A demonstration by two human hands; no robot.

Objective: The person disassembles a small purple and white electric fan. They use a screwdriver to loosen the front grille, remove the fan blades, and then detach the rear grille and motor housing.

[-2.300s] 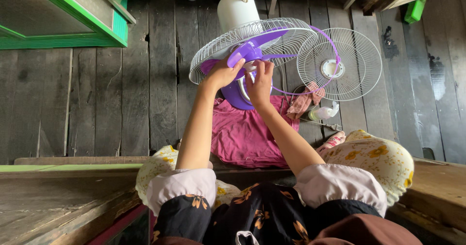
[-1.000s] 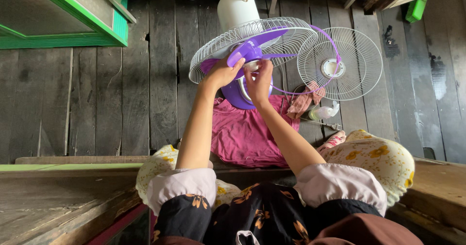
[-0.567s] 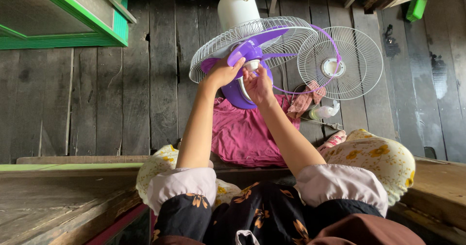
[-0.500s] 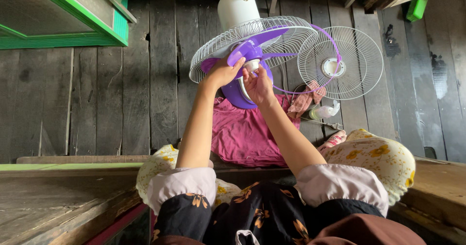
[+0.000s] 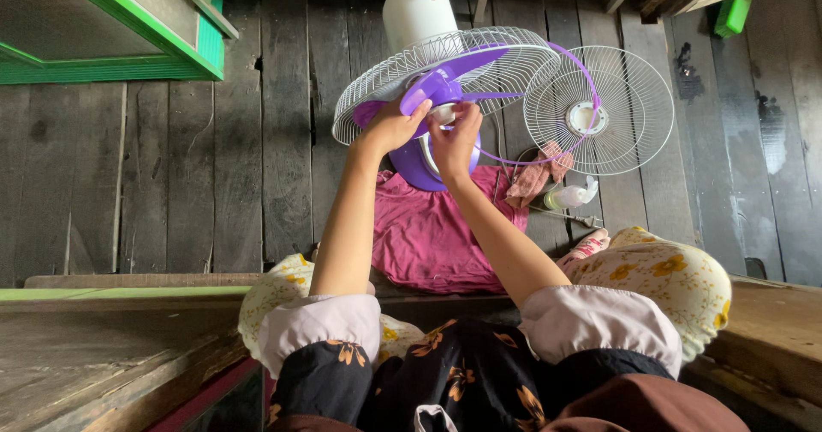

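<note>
Purple fan blade [image 5: 445,85] between fingers [image 5: 467,117]

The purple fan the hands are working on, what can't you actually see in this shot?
Head view only:
- Fan hub centre: covered by the right hand, so whatever the fingers pinch is hidden.
- Purple blade: its near part lies under the left hand.
- Fan base: mostly behind both hands.
- White motor housing: its top is cut off by the upper edge.

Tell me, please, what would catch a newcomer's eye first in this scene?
The purple fan blade at top centre stands out, set in its white rear grille; the left hand holds the blade and the right hand works at its hub. To the right, the loose front grille lies on the plank floor, and a magenta cloth lies below the fan.
</note>
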